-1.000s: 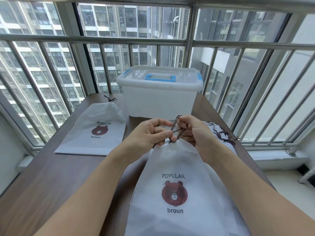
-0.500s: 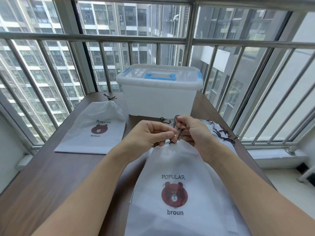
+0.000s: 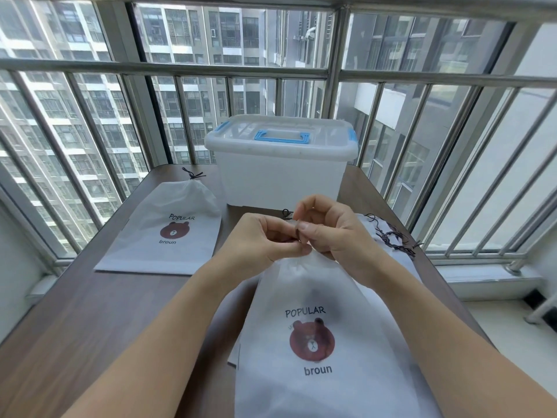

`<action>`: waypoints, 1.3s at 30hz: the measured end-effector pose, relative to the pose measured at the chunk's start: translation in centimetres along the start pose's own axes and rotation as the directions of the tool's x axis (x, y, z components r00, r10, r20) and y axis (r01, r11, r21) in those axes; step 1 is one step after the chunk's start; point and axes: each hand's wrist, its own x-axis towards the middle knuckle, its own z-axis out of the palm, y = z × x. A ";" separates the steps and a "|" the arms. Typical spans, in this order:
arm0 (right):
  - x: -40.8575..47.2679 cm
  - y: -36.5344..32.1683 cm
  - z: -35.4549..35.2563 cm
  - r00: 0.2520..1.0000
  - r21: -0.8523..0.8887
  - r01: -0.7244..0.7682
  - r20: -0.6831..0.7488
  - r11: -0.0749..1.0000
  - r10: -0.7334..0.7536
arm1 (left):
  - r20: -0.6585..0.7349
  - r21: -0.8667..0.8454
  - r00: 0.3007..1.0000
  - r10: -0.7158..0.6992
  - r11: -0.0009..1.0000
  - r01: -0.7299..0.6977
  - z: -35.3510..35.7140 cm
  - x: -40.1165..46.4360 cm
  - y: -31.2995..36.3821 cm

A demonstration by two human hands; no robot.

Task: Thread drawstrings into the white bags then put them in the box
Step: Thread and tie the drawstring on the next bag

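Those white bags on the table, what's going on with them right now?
A person is working on the near white bag. Both hands, left hand and right hand, pinch a dark drawstring at its gathered top. Another bag lies flat to the left with its string already tied. Loose strings sit to the right. The plastic box behind has its lid on.

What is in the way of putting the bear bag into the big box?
The lid is on the box, so that blocks the way in. Both hands pinch the drawstring at the neck of the bag; the table between bag and box looks bare.
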 end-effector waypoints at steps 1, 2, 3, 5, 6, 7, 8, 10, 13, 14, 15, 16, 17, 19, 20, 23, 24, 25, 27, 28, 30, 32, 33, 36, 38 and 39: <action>0.0 0.0 0.0 1.000 -0.009 0.010 0.021 1.000 -0.009 | -0.025 0.034 1.000 0.002 0.999 -0.001 0.1 0.0 0.0; -0.1 -0.1 0.1 0.999 -0.012 0.021 0.027 1.000 -0.021 | -0.048 0.060 0.999 0.007 0.998 -0.004 0.3 0.0 0.0; -0.1 -0.2 0.1 0.999 -0.017 0.033 0.013 0.999 -0.032 | -0.069 0.081 0.997 0.016 0.997 -0.010 0.4 0.0 0.1; -0.1 -0.1 0.1 0.998 -0.024 0.039 -0.046 0.999 -0.040 | -0.111 0.110 0.994 0.022 0.994 -0.010 0.7 0.0 0.2; -0.1 0.0 0.0 0.996 -0.031 0.027 -0.080 0.999 -0.030 | -0.137 0.093 0.991 0.007 0.996 0.006 0.8 0.1 0.3; 0.0 0.2 -0.2 0.993 -0.043 0.009 -0.113 0.999 -0.014 | -0.160 0.059 0.987 -0.014 0.998 0.024 0.9 0.1 0.5; 0.2 0.4 -0.4 0.990 -0.055 -0.014 -0.143 0.998 0.006 | -0.183 0.026 0.982 -0.034 0.999 0.039 0.9 0.2 0.5; 0.4 0.8 -0.6 0.981 -0.050 -0.067 -0.185 0.997 0.056 | -0.211 -0.014 0.975 -0.064 0.998 0.063 0.8 0.3 0.6; 0.4 1.0 -0.6 0.970 -0.002 -0.130 -0.205 0.991 0.127 | -0.223 -0.045 0.970 -0.093 0.995 0.085 0.6 0.5 0.5; 0.4 1.0 -0.5 0.967 0.014 -0.146 -0.208 0.989 0.146 | -0.227 -0.056 0.969 -0.101 0.994 0.090 0.7 0.5 0.5; 0.4 1.1 -0.6 0.963 0.025 -0.160 -0.214 0.987 0.161 | -0.227 -0.073 0.968 -0.110 0.993 0.096 0.7 0.6 0.6; 0.5 1.1 -0.6 0.960 0.034 -0.171 -0.221 0.985 0.174 | -0.225 -0.091 0.967 -0.121 0.991 0.103 0.6 0.6 0.6; 0.4 1.2 -0.7 0.956 0.041 -0.179 -0.227 0.983 0.184 | -0.221 -0.107 0.966 -0.131 0.988 0.110 0.6 0.6 0.7; 0.4 1.2 -0.8 0.952 0.051 -0.192 -0.232 0.980 0.199 | -0.213 -0.124 0.966 -0.145 0.985 0.121 0.5 0.7 0.7; 0.4 1.2 -0.8 0.950 0.053 -0.199 -0.234 0.979 0.206 | -0.207 -0.134 0.967 -0.149 0.983 0.123 0.4 0.7 0.7; 0.3 1.2 -1.0 0.939 0.058 -0.229 -0.249 0.972 0.236 | -0.187 -0.172 0.970 -0.156 0.977 0.124 0.4 0.6 0.7; 0.3 1.1 -1.0 0.936 0.064 -0.239 -0.252 0.969 0.247 | -0.180 -0.185 0.970 -0.161 0.974 0.127 0.4 0.6 0.6; 0.3 1.1 -1.1 0.933 0.070 -0.248 -0.251 0.966 0.258 | -0.173 -0.196 0.971 -0.166 0.972 0.131 0.4 0.6 0.6; 0.2 1.2 -1.0 0.930 0.067 -0.267 -0.242 0.961 0.275 | -0.157 -0.200 0.974 -0.165 0.971 0.132 0.2 0.7 0.4; 0.2 1.2 -0.9 0.930 0.060 -0.274 -0.236 0.960 0.280 | -0.149 -0.195 0.976 -0.159 0.972 0.129 0.2 0.8 0.2; 0.2 1.4 -0.6 0.932 0.052 -0.279 -0.227 0.959 0.284 | -0.155 -0.184 0.976 -0.150 0.976 0.121 0.2 0.9 0.0; 0.3 1.6 -0.5 0.928 0.059 -0.285 -0.232 0.957 0.291 | -0.167 -0.184 0.975 -0.146 0.976 0.114 0.4 1.0 -0.2; 0.3 1.6 -0.5 0.925 0.063 -0.289 -0.236 0.955 0.296 | -0.167 -0.196 0.975 -0.146 0.974 0.112 0.4 1.0 -0.2; 0.3 1.8 -0.5 0.920 0.082 -0.294 -0.246 0.952 0.306 | -0.147 -0.215 0.982 -0.118 0.973 0.084 0.4 0.8 -0.3; 0.3 1.9 -0.5 0.925 0.097 -0.282 -0.237 0.954 0.297 | -0.165 -0.111 0.985 -0.045 0.993 0.027 0.6 0.5 -0.6; 0.3 1.9 -0.5 0.930 0.103 -0.273 -0.226 0.957 0.290 | -0.181 -0.078 0.983 -0.009 0.997 -0.005 0.7 0.5 -0.8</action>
